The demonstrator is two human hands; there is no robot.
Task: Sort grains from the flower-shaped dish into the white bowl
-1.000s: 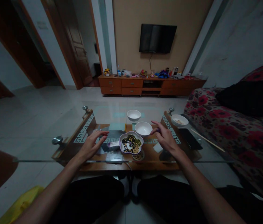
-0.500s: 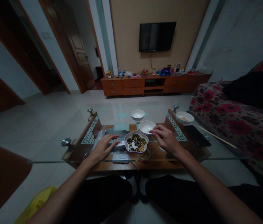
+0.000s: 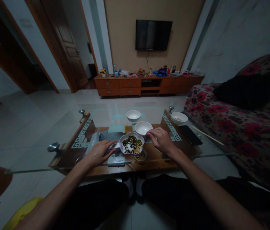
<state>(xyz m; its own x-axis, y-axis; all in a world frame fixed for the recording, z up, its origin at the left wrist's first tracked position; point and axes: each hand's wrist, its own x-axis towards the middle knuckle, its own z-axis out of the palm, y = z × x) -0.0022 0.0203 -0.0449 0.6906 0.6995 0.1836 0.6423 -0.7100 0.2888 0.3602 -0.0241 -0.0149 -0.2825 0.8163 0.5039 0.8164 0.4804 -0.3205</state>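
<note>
A flower-shaped bowl [image 3: 121, 146], pale with a purplish outside, sat at the middle of the glass table [image 3: 31, 171], close to the near edge. It held mixed beans: dark ones [image 3: 127, 142] mostly to the left and centre, green ones [image 3: 139, 142] at the right, pale round ones [image 3: 138, 148] toward the near right, with a bare white patch among them.

The person's left hand [image 3: 98, 154] was just left of this bowl, fingers loosely extended and nothing visible in them. The right hand [image 3: 161, 140] had its fingertips drawn together at the near right rim of the nearer white bowl [image 3: 142, 128]; whether they pinched a bean or met the rim could not be made out. No beans showed inside that bowl.

Beyond it, toward the far edge, stood a farther white bowl [image 3: 133, 115], also with nothing visible inside. Near the right edge, a third white bowl [image 3: 179, 122] held a few pale pieces.

The beans looked small, hard, light and apt to roll, best taken singly between thumb and fingertip. The flower-shaped bowl seemed stiff and light, easiest to steady by its lobed rim.
</note>
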